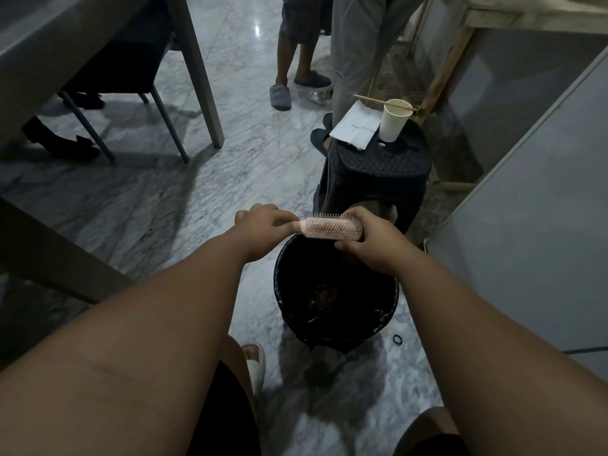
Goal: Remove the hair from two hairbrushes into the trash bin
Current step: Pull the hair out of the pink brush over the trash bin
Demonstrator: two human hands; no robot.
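Note:
A pink hairbrush point(329, 228) with pale bristles is held level above the far rim of a black trash bin point(388, 311). My left hand point(263, 230) grips its handle end on the left. My right hand point(365, 240) is closed around the brush head's right end, fingers over the bristles. Inside the bin lies a brownish clump, dim in the dark liner. Only one hairbrush is in view.
A black plastic stool point(378, 166) stands just behind the bin, carrying a paper cup point(394, 120), a stick and a white paper point(355, 125). Two people's legs stand beyond it. A grey cabinet point(533, 232) is on the right, table legs on the left. A black hair tie point(397, 339) lies on the marble floor.

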